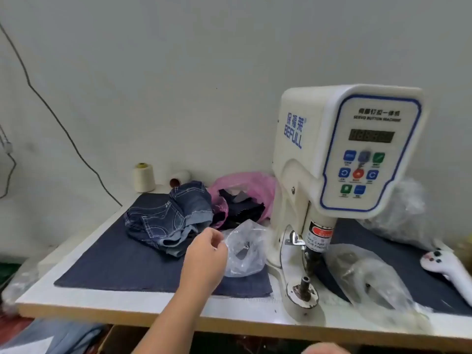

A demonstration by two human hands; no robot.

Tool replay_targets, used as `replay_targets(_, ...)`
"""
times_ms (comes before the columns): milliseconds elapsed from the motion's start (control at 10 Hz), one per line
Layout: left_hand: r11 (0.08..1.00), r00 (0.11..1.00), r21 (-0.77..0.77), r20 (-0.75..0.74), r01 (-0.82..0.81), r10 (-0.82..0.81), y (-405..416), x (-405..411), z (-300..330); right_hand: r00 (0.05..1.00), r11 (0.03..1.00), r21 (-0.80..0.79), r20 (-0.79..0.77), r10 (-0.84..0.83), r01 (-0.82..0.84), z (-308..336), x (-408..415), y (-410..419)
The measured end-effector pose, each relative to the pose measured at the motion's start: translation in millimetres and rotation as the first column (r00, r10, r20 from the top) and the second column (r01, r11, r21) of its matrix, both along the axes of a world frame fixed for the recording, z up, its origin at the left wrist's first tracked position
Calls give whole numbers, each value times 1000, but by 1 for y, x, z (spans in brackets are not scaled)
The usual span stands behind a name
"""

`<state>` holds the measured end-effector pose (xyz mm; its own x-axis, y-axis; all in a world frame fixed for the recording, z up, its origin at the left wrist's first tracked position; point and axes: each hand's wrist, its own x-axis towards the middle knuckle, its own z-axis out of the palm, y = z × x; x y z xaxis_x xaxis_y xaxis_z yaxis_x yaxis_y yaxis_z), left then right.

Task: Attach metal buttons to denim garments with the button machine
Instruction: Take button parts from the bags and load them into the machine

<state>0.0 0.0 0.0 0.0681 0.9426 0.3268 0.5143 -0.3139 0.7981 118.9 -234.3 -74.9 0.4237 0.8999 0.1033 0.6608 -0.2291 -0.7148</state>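
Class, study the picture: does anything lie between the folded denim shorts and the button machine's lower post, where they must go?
Yes. A clear plastic bag lies between the denim shorts and the lower post, right beside the button machine. The left hand pinches the bag's edge.

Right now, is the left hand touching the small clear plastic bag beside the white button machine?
Touching. The head view shows the left hand with its fingertips pinching the small clear plastic bag's upper edge.

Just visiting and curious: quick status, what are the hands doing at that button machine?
Left hand pinching clear plastic bag. Right hand barely in view, grip unclear. Denim shorts untouched; nothing on the button machine post.
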Motion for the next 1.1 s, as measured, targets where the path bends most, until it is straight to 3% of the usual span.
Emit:
replay_targets(100,996,902,64,-430,65,-31,12,20,-7,981,972,196,-168,-93,126,59,56,26)
replay_targets(200,979,747,34,-652,201,-131,19,47,-13,991,978,181,63,-118,105,100,100,47)
replay_targets(300,990,686,-12,-720,142,-107,35,58,-14,944,971,-25,241,-225,237,102,133,68)
replay_targets(400,995,611,-5,-789,100,-65,44,59,-17,882,941,-180,432,-187,288,94,161,75)
replay_targets(500,996,603,-25,-795,82,-70,49,61,-21,878,937,-198,445,-176,289,75,174,75)
replay_targets(600,995,663,-70,-742,74,-102,53,61,-23,884,937,-238,449,-128,256,70,179,79)
replay_targets(800,977,679,-197,-705,88,-203,63,66,-23,930,951,-250,357,-87,184,73,178,88)
replay_targets(900,962,679,-268,-696,56,-233,65,68,-22,945,907,-385,325,-40,171,76,175,93)
replay_targets(1000,982,626,-188,-764,14,-156,64,71,-20,938,957,-255,342,-45,139,69,174,90)
replay_targets(1100,1000,582,-15,-813,2,-13,59,74,-21,914,963,-171,386,-128,207,56,173,85)
